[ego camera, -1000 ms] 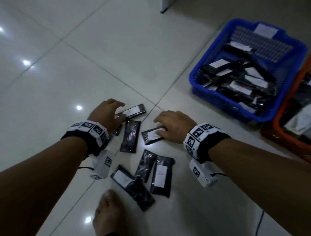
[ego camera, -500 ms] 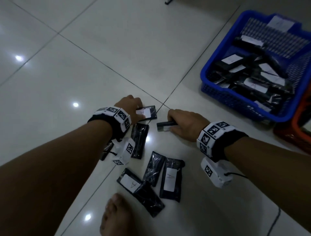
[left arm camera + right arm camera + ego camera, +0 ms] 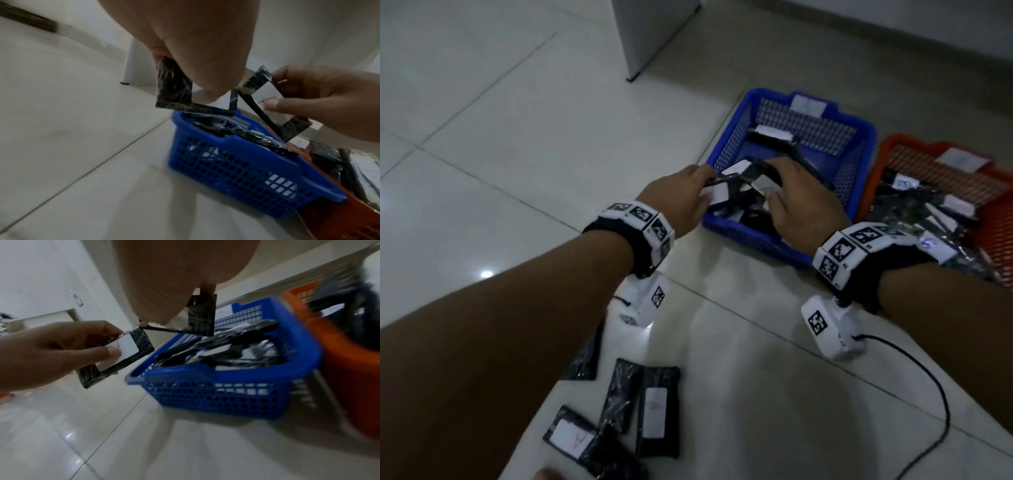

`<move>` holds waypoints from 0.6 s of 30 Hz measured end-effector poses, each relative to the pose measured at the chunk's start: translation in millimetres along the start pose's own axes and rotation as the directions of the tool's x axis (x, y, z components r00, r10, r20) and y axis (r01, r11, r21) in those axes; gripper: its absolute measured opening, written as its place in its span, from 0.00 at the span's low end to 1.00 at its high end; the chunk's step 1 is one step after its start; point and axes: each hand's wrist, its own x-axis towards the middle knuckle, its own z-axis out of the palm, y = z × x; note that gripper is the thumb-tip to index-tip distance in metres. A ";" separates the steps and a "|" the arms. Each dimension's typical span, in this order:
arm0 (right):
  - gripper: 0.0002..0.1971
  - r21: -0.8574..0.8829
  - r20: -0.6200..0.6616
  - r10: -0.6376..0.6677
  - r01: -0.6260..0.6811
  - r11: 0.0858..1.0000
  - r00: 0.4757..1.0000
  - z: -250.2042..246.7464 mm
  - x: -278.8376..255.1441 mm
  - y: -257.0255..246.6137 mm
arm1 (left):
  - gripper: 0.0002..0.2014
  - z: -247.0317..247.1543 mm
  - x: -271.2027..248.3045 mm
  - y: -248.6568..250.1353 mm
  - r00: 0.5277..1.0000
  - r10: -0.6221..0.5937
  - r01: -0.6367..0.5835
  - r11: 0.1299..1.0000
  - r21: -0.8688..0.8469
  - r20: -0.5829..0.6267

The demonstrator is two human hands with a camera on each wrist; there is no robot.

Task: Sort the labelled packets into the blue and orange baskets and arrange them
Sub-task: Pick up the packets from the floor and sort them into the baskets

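My left hand [image 3: 703,190] pinches a black packet with a white label [image 3: 717,196] over the near-left corner of the blue basket [image 3: 751,238]. Right beside it, my right hand [image 3: 774,186] pinches a second labelled black packet [image 3: 765,181] above the same basket. The right wrist view shows the left hand's packet [image 3: 123,352] just outside the blue basket's rim [image 3: 226,378], and the right hand's packet [image 3: 202,316] above the basket's contents. Several labelled packets lie in the blue basket. The orange basket [image 3: 893,147] to its right also holds packets. Several loose packets [image 3: 654,411] lie on the floor near me.
A white cabinet [image 3: 654,34] stands on the tiled floor behind the baskets, with a wall further back. A black cable [image 3: 941,411] trails across the floor from my right wrist. A bare foot [image 3: 548,474] shows at the bottom edge beside the loose packets.
Each hand has picked a packet off the floor pile and carried it forward and right to the blue basket. The view has swung towards the baskets.
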 end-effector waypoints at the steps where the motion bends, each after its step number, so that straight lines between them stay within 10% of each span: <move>1: 0.17 0.014 0.015 0.039 -0.039 0.999 0.999 -6.9 -0.4 11.2 | 0.16 2.1 14.2 8.3 1.000 0.029 -0.029 0.999 0.017 0.010; 11: 0.27 -0.079 0.150 0.061 -0.049 0.996 0.987 -19.5 -2.5 70.4 | 0.24 43.3 98.2 41.5 0.992 0.122 -0.121 0.967 0.225 0.010; 18: 0.28 -0.198 0.082 -0.049 0.065 0.978 0.995 -8.1 -3.8 35.2 | 0.24 30.7 22.4 22.5 0.984 0.025 -0.002 0.991 0.134 -0.177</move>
